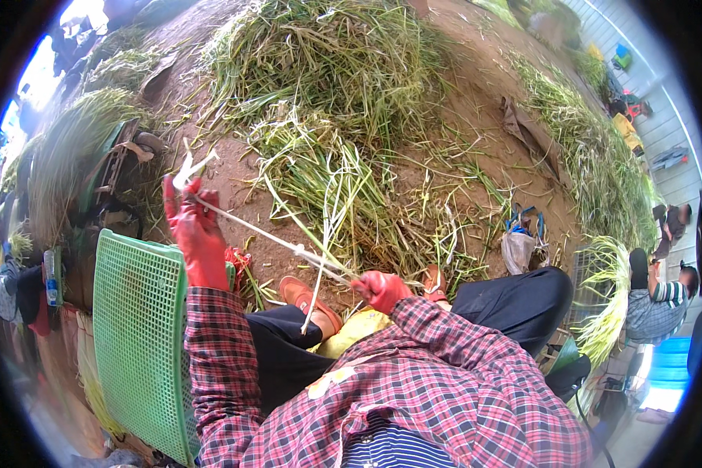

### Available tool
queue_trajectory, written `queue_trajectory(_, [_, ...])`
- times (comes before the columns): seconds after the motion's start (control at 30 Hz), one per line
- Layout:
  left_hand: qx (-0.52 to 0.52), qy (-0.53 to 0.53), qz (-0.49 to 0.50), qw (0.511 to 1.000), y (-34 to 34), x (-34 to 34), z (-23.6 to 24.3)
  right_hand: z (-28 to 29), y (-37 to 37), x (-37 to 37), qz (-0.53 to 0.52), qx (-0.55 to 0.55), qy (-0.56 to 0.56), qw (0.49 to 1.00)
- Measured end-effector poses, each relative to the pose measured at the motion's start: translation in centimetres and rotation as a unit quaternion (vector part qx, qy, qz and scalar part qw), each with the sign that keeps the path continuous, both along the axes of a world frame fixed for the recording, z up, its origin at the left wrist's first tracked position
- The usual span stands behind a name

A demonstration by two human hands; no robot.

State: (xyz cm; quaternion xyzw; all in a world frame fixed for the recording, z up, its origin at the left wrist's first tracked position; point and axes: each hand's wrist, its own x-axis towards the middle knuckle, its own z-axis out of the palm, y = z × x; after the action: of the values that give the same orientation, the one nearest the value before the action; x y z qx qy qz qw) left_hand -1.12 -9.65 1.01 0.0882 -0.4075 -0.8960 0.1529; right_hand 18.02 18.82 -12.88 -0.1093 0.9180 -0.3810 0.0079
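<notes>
My left hand [195,235], in a red rubber glove, is raised at the left with its fingers closed on one end of a long, thin, pale stalk [253,228]. White, split leafy strips [189,168] stick up from the fingertips. The stalk slants down across my lap towards my right hand [382,291], also red-gloved, which is closed like a fist around its other end. From the stalk's middle a loose white strand [317,290] hangs down over my knee. Beyond my feet spreads a heap of cut green and pale stalks [327,70].
A green plastic mesh chair back [139,335] stands close by my left arm. Long green bundles [86,156] lie at the far left; a row of stalks [581,148] runs along the right. A pale bunch [607,300] and a seated person [659,300] are at the right.
</notes>
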Motion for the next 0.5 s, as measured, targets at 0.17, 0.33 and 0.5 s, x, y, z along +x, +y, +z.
queue_trajectory(0.17, [-0.007, 0.044, 0.017, 0.999, -2.8, 0.4, 0.6, -9.6, 6.9, 3.9, 0.163, 0.364, -0.412, 0.819])
queue_trajectory(0.33, [0.05, -0.016, -0.051, 0.997, -2.1, 1.0, -1.0, -7.5, 6.9, -0.6, -0.066, 0.223, -0.422, 0.876])
queue_trajectory(0.5, [0.115, -0.068, -0.124, 0.983, -1.7, 1.0, -1.6, -7.0, 5.8, -4.9, -0.238, 0.301, -0.467, 0.797])
